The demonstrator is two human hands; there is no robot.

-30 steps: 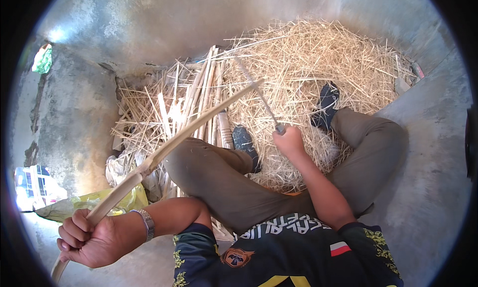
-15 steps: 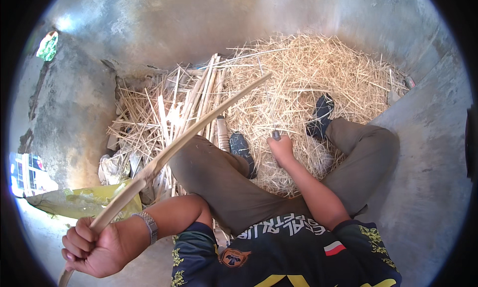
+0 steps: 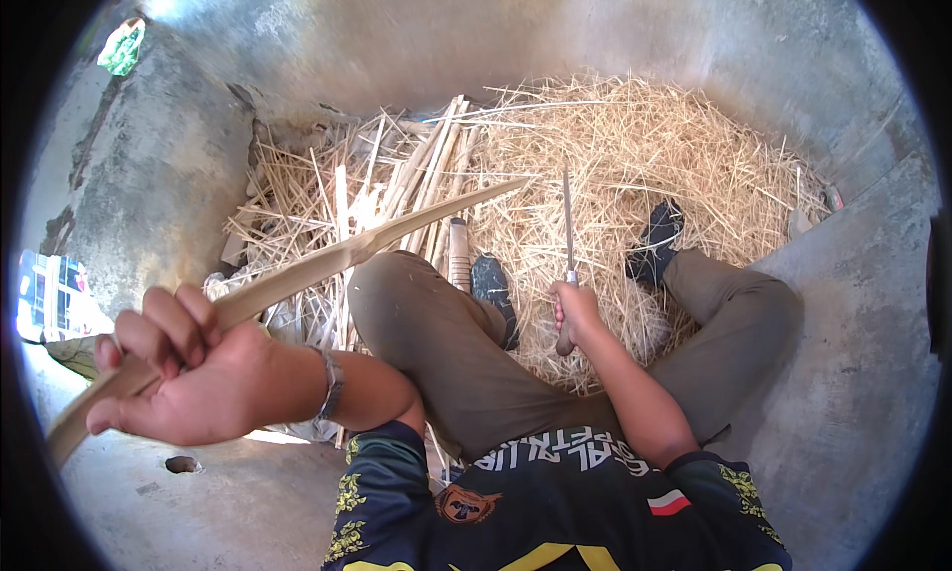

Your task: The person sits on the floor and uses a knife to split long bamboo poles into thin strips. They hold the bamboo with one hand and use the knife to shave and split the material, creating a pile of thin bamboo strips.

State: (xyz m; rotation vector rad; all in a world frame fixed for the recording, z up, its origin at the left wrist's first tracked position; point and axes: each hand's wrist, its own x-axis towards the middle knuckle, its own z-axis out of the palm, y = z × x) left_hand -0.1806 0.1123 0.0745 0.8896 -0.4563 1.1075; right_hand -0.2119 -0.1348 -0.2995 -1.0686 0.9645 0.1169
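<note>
Aslant, bamboo strip (image 3: 297, 275) inside curled left fingers (image 3: 168, 325).

Floor (image 3: 248, 502): grey, concrete-looking, bare at lower left with one dark hole (image 3: 183, 465). Ahead of me it's under a wide heap of pale straw-like shavings (image 3: 684, 145); to the left, a tangle of loose strips (image 3: 288, 194). Longer split sticks (image 3: 421, 179) lie roughly side by side between. Ringed wooden cylinder (image 3: 459, 254) just beside my left shoe (image 3: 492, 285); can't tell what's under it.
</note>
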